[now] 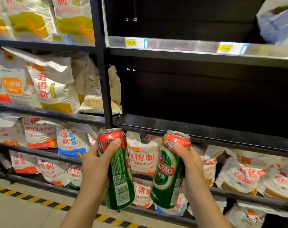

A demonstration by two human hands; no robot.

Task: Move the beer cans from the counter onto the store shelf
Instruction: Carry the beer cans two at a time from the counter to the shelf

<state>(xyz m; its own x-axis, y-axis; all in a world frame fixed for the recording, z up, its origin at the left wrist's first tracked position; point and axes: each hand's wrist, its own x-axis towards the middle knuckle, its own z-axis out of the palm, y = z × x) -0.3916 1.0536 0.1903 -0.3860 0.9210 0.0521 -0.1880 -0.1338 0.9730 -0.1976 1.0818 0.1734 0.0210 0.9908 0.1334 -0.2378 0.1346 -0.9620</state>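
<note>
Two beer cans [119, 170] are showing green bodies with red tops; flour bags [142, 159] are showing white with red characters; floor stripe [46, 202] is running yellow-black.

Light: even store light is falling from above and in front, leaving the empty shelf bays [197, 92] dark.
Glare: the beer cans [166, 170] are showing soft highlights.
Blur: corner flour bags [46, 22] are smearing.
Distortion: shelf lines are bowing at the edges.

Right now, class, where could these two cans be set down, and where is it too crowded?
Free: dark shelf above the beer cans, right of the black upright. Crowded: flour bags fill the left bays and lower rows.
</note>
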